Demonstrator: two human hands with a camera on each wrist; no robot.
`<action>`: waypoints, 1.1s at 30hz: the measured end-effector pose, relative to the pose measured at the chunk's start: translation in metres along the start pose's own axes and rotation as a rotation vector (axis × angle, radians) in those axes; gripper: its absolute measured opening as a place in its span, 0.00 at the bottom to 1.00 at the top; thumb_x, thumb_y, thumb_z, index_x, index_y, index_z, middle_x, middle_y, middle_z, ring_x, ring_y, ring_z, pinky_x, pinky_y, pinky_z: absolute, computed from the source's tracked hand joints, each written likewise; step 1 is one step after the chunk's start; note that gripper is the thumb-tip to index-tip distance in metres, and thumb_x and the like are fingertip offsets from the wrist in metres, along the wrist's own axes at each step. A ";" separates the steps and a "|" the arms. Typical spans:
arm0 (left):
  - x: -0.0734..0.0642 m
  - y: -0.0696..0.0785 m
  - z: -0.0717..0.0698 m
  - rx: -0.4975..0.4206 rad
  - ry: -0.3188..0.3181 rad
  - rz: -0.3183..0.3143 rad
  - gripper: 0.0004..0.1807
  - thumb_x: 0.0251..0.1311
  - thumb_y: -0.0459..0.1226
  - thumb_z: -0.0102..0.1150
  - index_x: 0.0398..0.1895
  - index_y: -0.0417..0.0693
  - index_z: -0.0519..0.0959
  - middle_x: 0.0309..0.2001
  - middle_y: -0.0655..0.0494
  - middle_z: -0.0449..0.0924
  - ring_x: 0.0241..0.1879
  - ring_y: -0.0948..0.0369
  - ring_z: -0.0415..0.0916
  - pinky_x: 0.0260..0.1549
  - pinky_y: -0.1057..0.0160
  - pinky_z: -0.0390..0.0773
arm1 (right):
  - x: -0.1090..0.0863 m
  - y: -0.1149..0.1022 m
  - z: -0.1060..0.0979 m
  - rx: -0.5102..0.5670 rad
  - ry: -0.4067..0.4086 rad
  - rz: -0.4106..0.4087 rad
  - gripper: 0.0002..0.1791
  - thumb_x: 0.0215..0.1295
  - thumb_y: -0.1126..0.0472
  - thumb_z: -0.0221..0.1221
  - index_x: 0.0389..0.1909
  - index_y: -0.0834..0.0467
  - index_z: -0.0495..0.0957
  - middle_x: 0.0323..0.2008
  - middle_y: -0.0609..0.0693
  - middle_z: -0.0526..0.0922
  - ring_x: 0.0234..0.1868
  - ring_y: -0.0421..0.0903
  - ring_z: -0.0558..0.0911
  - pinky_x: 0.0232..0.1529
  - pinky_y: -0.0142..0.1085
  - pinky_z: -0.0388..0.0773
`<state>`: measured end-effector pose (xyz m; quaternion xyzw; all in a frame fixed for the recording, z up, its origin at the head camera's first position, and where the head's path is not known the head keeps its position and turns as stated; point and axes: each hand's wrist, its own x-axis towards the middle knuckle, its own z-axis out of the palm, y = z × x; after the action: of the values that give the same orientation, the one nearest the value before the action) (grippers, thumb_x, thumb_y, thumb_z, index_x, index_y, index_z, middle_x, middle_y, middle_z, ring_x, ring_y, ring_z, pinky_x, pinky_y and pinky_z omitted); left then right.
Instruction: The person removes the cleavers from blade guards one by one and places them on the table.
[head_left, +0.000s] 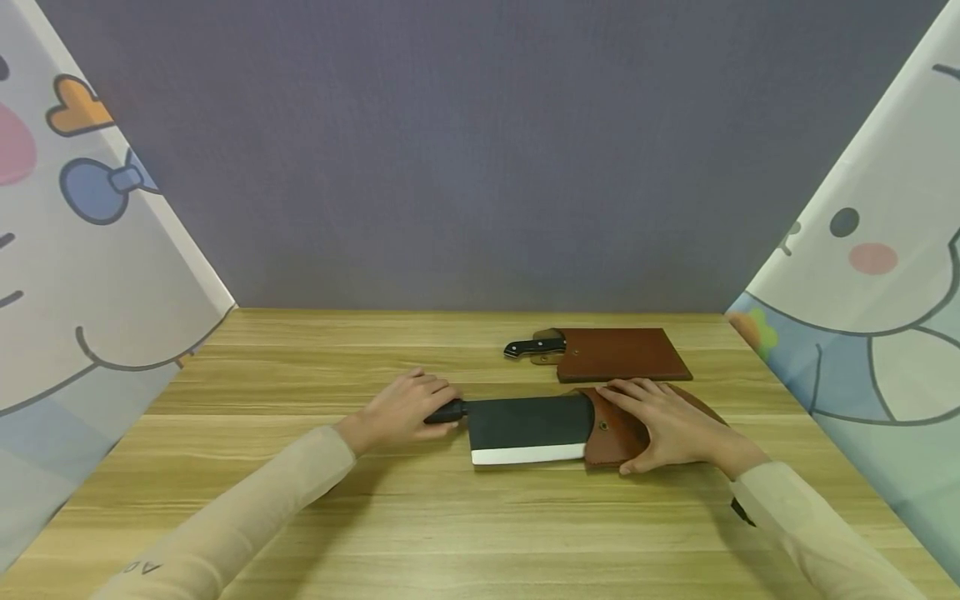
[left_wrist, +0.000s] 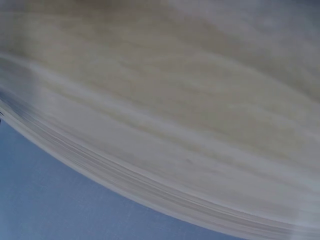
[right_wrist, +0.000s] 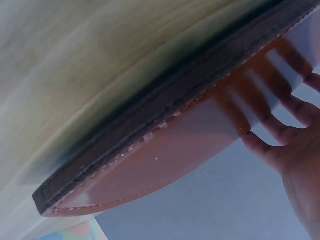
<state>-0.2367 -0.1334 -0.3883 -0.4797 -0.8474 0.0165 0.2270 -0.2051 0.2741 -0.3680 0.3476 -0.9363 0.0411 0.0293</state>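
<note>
While the left hand point(head_left: 408, 406) wraps its grip around the black handle point(head_left: 444, 412), the cleaver point(head_left: 528, 422) lies flat over the tabletop point(head_left: 450, 533), its blade just to the right of those fingers. Only the front of the handle shows; the rest is covered by the hand. The blade is dark along the side away from the person, with a bright strip along the cutting edge, which faces the person.

At the right end of the cleaver, the blade disappears into the mouth of a brown leather sheath point(head_left: 611, 435) with a small metal snap. The right hand point(head_left: 667, 425) arches over this sheath and holds it, its grip spread across the leather: fingertips at the far edge, thumb at the near edge. The right wrist view shows several of these fingers apart from one another and touching the leather, beside a thick dark stitched border. The left wrist view shows mostly pale, blurred cloth.

Beyond the cleaver and apart from it, a second sheath point(head_left: 626, 354) carries a smaller knife point(head_left: 528, 347), whose riveted black handle sticks out to the left. Right of the cleaver and nearer the person, a small dark object point(head_left: 742, 512) is partly hidden by the right sleeve point(head_left: 810, 521); what it is cannot be told.
</note>
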 end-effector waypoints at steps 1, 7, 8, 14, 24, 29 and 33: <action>-0.001 0.000 0.000 -0.001 0.002 0.002 0.24 0.55 0.53 0.55 0.49 0.48 0.75 0.43 0.56 0.81 0.42 0.58 0.79 0.45 0.53 0.75 | 0.000 0.000 0.000 0.001 0.000 -0.001 0.59 0.35 0.25 0.61 0.67 0.54 0.59 0.64 0.59 0.63 0.62 0.63 0.63 0.55 0.63 0.60; -0.005 -0.003 0.000 -0.011 0.027 0.010 0.23 0.53 0.52 0.57 0.48 0.49 0.75 0.42 0.56 0.81 0.40 0.58 0.79 0.43 0.54 0.76 | 0.000 0.002 0.000 -0.001 0.001 0.000 0.59 0.35 0.25 0.60 0.67 0.55 0.59 0.64 0.59 0.63 0.62 0.64 0.64 0.54 0.63 0.60; -0.005 -0.003 0.000 -0.015 0.028 0.008 0.23 0.53 0.52 0.57 0.49 0.49 0.75 0.42 0.56 0.81 0.40 0.58 0.79 0.44 0.53 0.76 | -0.001 0.002 0.000 -0.005 0.001 0.001 0.59 0.35 0.24 0.60 0.67 0.55 0.59 0.64 0.59 0.63 0.62 0.64 0.64 0.54 0.63 0.60; -0.010 -0.005 -0.004 -0.029 0.000 -0.019 0.24 0.54 0.52 0.57 0.50 0.48 0.75 0.42 0.55 0.81 0.41 0.57 0.79 0.44 0.54 0.76 | -0.002 0.005 -0.002 -0.015 0.013 0.002 0.59 0.33 0.25 0.62 0.66 0.55 0.60 0.64 0.60 0.64 0.61 0.63 0.64 0.53 0.62 0.62; -0.022 -0.009 -0.010 -0.018 -0.032 -0.034 0.24 0.54 0.52 0.57 0.50 0.48 0.75 0.43 0.55 0.81 0.42 0.57 0.79 0.45 0.55 0.75 | -0.002 0.005 -0.003 0.000 -0.006 0.011 0.59 0.34 0.28 0.64 0.66 0.57 0.60 0.63 0.61 0.64 0.61 0.64 0.64 0.53 0.63 0.61; -0.028 -0.012 -0.012 -0.016 -0.013 -0.035 0.24 0.53 0.52 0.58 0.49 0.49 0.75 0.42 0.56 0.81 0.41 0.58 0.79 0.41 0.56 0.76 | -0.003 0.005 -0.003 0.017 -0.012 0.017 0.58 0.35 0.29 0.64 0.66 0.57 0.59 0.63 0.62 0.63 0.62 0.64 0.63 0.54 0.64 0.60; -0.033 -0.014 -0.014 -0.009 0.012 -0.025 0.23 0.52 0.51 0.59 0.48 0.49 0.75 0.42 0.55 0.81 0.40 0.58 0.79 0.40 0.57 0.76 | -0.003 0.005 -0.003 0.021 -0.015 0.020 0.58 0.35 0.29 0.65 0.66 0.57 0.59 0.64 0.62 0.63 0.62 0.65 0.63 0.54 0.64 0.59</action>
<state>-0.2279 -0.1702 -0.3850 -0.4700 -0.8521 0.0070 0.2300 -0.2065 0.2800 -0.3655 0.3386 -0.9395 0.0483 0.0182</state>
